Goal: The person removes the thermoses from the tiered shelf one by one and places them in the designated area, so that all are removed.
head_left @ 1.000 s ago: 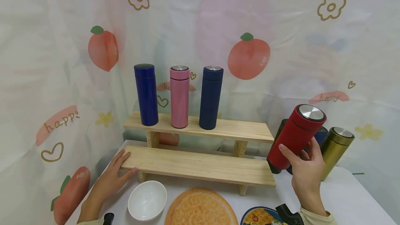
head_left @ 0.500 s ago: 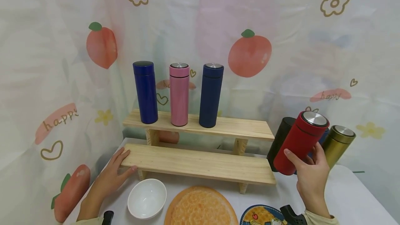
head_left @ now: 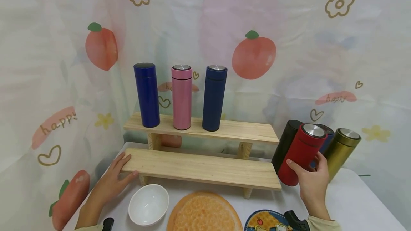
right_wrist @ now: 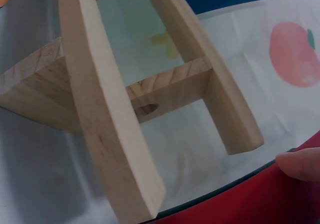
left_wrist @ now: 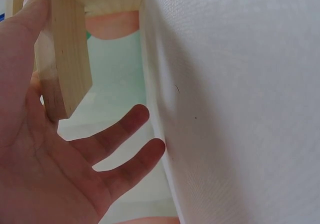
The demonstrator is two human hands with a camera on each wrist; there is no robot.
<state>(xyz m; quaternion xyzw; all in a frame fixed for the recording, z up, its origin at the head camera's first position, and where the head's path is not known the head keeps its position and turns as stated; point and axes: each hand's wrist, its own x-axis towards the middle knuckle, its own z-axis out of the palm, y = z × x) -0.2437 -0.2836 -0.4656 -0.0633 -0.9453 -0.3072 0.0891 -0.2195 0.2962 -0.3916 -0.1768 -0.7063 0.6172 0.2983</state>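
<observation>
A red thermos bottle (head_left: 302, 154) with a silver lid is in my right hand (head_left: 314, 181), thumb on its near side and fingers round the far side. It leans in the head view; whether its base touches the table I cannot tell. In the right wrist view a thumb (right_wrist: 300, 165) lies against the red bottle (right_wrist: 250, 196). My left hand (head_left: 107, 179) holds the left end of the lower board of a two-step wooden shelf (head_left: 202, 168). The left wrist view has the thumb on the board (left_wrist: 70, 59), with two fingers stretched out straight below.
On the upper board (head_left: 244, 130) stand a blue thermos (head_left: 147, 95), a pink one (head_left: 182, 99) and a navy one (head_left: 214, 99). Black (head_left: 285, 145), blue and gold (head_left: 341, 149) thermoses stand behind the red one. In front are a white bowl (head_left: 148, 205), a round mat (head_left: 203, 213) and a patterned dish (head_left: 266, 220).
My right hand has brought the red thermos lower, and it leans less than before. More of the black thermos shows now. My left hand has stayed on the shelf end.
</observation>
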